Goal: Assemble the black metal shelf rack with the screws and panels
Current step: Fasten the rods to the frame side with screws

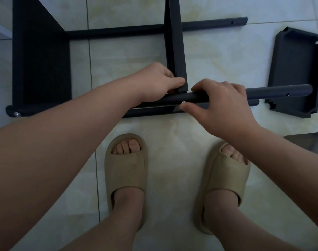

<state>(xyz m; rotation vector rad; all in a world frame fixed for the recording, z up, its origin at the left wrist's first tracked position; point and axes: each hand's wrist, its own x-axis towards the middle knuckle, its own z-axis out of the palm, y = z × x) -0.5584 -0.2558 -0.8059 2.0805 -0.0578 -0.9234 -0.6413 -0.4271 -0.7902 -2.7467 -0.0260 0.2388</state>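
The rack's near pole (274, 92) is lying across the floor (208, 51), my right hand (221, 104) curling its fingers over it, thumb at a screw (183, 102). My left hand (161, 82) is pinching the middle panel (175, 42) at its corner. A loose panel (295, 69) is lying to the right, and my slippers (125, 171) are standing just behind.

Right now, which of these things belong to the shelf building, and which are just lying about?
Job: left hand, middle panel, right hand, near pole, screw, far pole, loose panel.
Lying about: grey object at the right edge; slippers, worn.
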